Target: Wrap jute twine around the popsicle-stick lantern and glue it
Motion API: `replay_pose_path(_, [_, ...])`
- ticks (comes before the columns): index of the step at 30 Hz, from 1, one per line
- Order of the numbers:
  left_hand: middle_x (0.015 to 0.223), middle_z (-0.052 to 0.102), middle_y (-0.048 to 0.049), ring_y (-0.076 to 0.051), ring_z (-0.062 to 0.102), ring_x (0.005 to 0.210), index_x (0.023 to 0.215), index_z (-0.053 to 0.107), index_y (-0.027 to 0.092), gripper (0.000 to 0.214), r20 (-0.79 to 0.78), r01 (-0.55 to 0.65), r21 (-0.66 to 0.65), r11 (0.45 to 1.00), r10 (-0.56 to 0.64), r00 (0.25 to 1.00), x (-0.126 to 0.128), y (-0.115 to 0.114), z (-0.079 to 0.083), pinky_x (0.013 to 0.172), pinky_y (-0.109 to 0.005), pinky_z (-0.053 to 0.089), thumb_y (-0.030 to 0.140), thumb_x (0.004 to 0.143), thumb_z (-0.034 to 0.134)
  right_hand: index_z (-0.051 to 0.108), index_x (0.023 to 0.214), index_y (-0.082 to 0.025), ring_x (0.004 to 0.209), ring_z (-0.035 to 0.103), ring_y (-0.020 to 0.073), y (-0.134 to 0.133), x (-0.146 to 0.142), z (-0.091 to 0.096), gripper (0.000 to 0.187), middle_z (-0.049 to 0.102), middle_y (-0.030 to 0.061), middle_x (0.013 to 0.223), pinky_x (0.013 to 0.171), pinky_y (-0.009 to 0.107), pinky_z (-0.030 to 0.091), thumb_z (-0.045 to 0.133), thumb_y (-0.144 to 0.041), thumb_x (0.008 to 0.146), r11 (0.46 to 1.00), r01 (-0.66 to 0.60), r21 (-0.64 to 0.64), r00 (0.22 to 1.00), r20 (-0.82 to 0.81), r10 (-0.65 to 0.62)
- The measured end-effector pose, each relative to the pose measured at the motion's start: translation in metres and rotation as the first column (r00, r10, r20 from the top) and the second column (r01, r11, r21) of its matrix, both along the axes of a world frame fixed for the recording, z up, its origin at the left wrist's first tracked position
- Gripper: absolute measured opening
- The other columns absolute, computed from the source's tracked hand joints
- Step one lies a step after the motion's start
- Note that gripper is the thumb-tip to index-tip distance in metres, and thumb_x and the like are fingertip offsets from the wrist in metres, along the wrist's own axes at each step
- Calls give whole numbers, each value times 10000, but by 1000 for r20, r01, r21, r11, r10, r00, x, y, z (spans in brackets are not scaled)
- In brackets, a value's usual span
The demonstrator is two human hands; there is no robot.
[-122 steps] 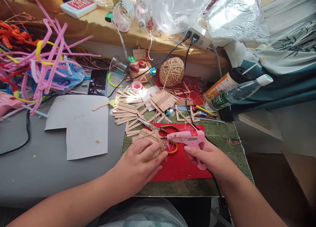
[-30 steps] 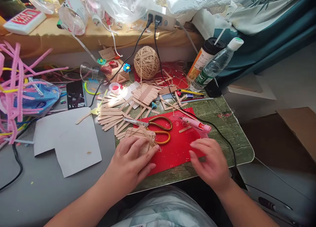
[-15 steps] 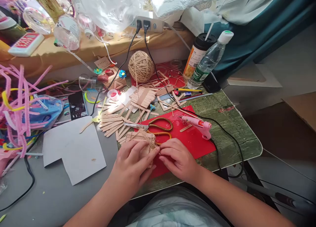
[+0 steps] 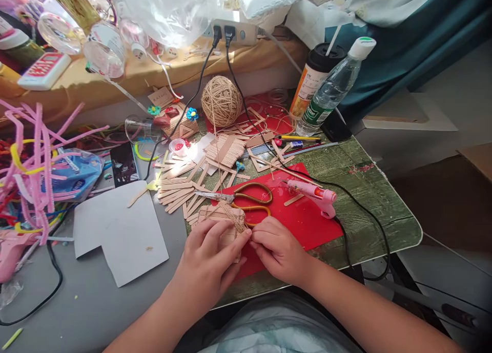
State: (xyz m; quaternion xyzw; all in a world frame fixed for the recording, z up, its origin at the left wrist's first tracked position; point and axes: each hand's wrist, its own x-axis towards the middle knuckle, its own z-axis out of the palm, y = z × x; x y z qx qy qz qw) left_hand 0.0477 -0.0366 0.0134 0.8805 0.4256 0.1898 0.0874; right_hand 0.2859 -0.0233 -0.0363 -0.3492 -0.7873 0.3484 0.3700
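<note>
My left hand (image 4: 209, 255) is closed over a small panel of craft sticks (image 4: 205, 215), its lower part hidden under the fingers. Jute twine (image 4: 234, 214) wraps the panel's right corner, and a strand runs up from there to the twine ball (image 4: 222, 102). Beside that corner, my right hand (image 4: 279, 250) pinches with its fingertips against the left index finger; whatever is between them is too small to make out. Just beyond the panel lie scissors (image 4: 233, 198) with yellow-brown handles, partly on a red sheet (image 4: 277, 214).
A pink glue gun (image 4: 317, 196) rests right of the scissors, its black cord trailing off the table edge. Loose craft sticks (image 4: 177, 189) spread behind the panel. A water bottle (image 4: 326, 97) and a lidded cup (image 4: 311, 81) stand at the back right. White paper (image 4: 126, 235) lies left.
The right fingers have curled in tighter and meet the left fingertips at the twine-wrapped corner. My left hand keeps its hold on the panel. The camera view has shifted slightly.
</note>
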Motion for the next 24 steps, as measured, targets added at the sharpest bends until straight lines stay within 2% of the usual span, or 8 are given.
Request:
replay_pose_path(8, [1434,600,-128,-335,524,1333,1505,604,310,558,6,1,5,1000,-1,1000,0,1,2,1147,-547,491,218,971,739,653,1037,-238,861,556,241,-1,0,-2,168,709,84,948,787,424,499,518,-145,1074,1000,-8,-3,1000,26,8])
replay_pose_path(12, [1399,636,-163,-314,549,1341,1491,513,175,594,108,-35,-38,999,39,993,-2,1,1,1172,-509,489,238,955,760,631,987,-229,851,534,232,-1,0,-3,155,689,75,916,783,412,480,531,-144,1069,1000,2,-17,999,32,-1])
replay_pose_path(14, [1416,624,-180,-309,561,1349,1490,488,145,624,124,-75,-48,996,80,989,-4,0,0,1176,-486,490,262,946,770,620,967,-225,841,517,225,-2,0,-2,157,674,66,894,779,400,472,532,-140,1066,1000,6,-17,1000,31,-5])
replay_pose_path(17, [1491,581,-185,-313,559,1379,1541,469,155,674,75,-95,-43,994,98,992,-4,0,0,1191,-471,481,288,950,764,614,955,-223,838,511,221,-3,0,-2,161,667,60,890,783,390,466,532,-136,1063,1000,9,-8,1000,28,-8])
replay_pose_path(24, [1537,593,-170,-329,561,1390,1612,416,172,726,15,-52,-14,999,53,999,-1,3,3,1193,-483,479,292,967,727,616,957,-224,848,510,224,-2,0,-4,152,664,60,892,801,395,467,539,-145,1062,1000,4,-11,1000,31,-4])
